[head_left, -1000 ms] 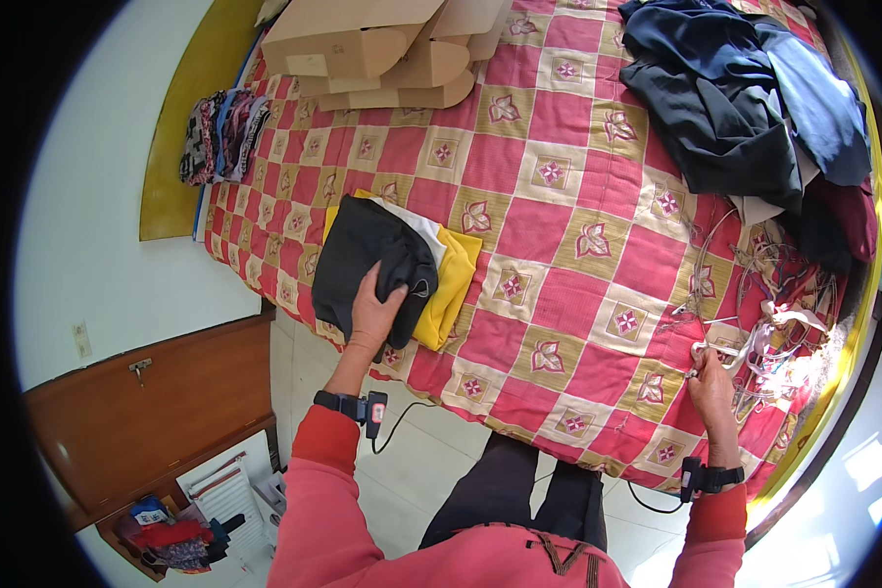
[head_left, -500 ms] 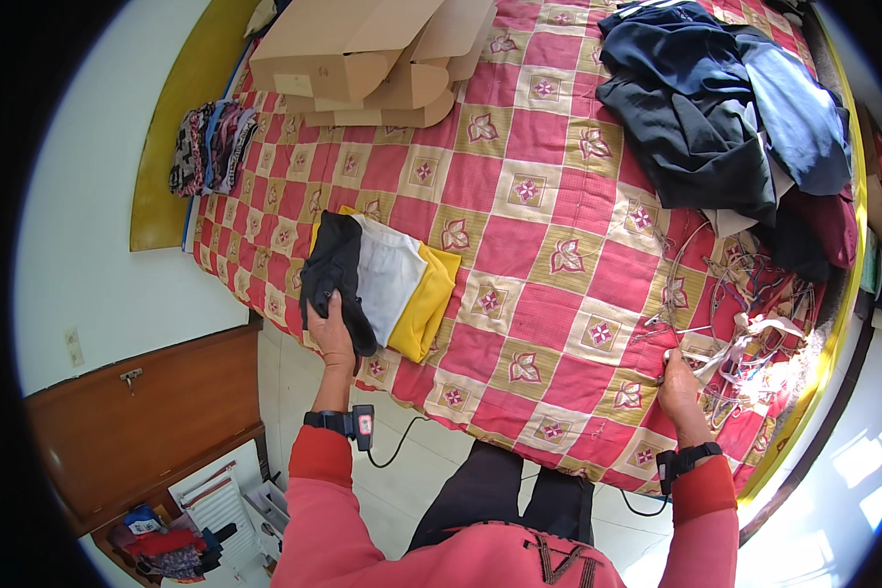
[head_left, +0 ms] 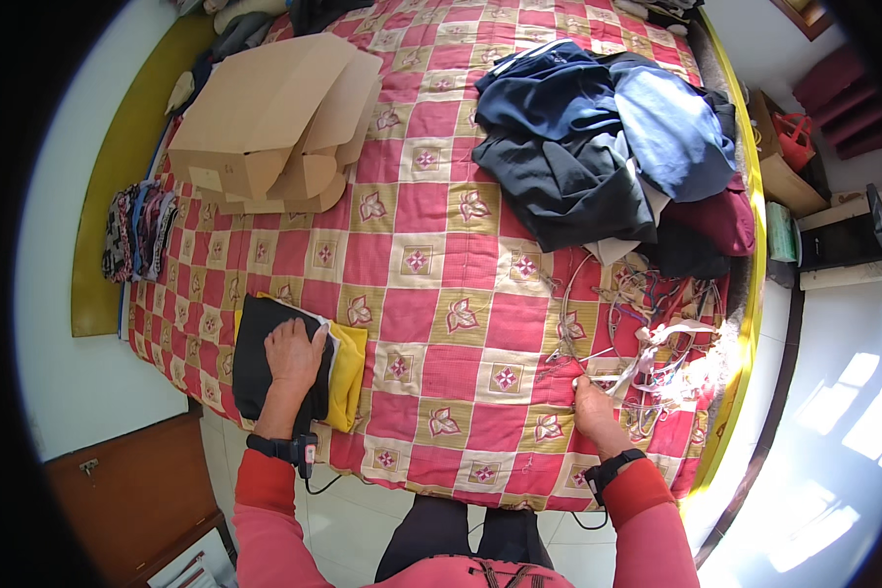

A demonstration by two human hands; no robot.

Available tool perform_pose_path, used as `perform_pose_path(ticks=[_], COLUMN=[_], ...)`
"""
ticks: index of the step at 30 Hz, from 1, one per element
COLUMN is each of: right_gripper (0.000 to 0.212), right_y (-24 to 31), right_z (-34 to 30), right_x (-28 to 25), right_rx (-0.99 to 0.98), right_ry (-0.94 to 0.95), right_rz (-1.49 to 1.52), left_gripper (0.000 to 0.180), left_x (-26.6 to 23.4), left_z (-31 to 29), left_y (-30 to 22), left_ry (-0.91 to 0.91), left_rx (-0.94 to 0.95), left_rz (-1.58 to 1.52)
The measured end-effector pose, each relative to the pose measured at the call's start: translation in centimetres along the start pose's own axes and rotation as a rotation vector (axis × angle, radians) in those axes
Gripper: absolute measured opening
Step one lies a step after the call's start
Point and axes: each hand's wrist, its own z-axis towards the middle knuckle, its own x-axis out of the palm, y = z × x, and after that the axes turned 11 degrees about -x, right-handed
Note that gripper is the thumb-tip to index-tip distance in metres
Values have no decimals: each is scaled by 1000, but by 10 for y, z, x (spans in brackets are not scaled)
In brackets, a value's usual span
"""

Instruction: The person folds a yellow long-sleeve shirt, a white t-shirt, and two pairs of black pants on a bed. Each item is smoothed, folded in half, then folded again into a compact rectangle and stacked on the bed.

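My left hand (head_left: 292, 358) lies on a folded black garment (head_left: 255, 367), fingers stretched out across its top. The black garment rests on a folded yellow garment (head_left: 349, 372), whose right side sticks out. A white edge shows between the two. At the right, my right hand (head_left: 596, 410) is closed at the near side of a tangle of hangers (head_left: 647, 343). A thin wire hanger (head_left: 568, 328) runs up from its fingers, and its grip looks to be on that hanger. Part of the hanger is hidden by the hand.
Flattened cardboard boxes (head_left: 255, 108) lie on the bed (head_left: 426, 343) at the far left. A heap of dark and blue clothes (head_left: 578, 147) sits at the far right, beyond the hangers. Folded patterned clothes (head_left: 139, 230) stand at the left edge. A yellow bed rail (head_left: 748, 294) borders the right.
My left hand has gone from gripping the black garment's edge to lying flat on it. The black garment now covers most of the white one. My view has shifted; the right hand stays by the hangers.
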Motion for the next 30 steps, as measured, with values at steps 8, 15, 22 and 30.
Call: perform_pose_path(ticks=[8,15,22,30], right_gripper=[21,20,19,26], right_y=[0,0,0,-3], right_z=[4,5,6,5], right_x=[4,10,12,2], right_rx=[25,54,32,9], right_ry=[2,-22,-90,35], right_rz=[40,50,39,69], left_gripper=[64,76,30,47], left_x=[-48,-79,-66,64], left_z=[32,28,-13,-146], left_y=[-251,-381,-317,-117], left_ry=[170,601,686,984], left_rx=[672,546,716,394], left_rz=[-1013,-1505,-1339,-1056])
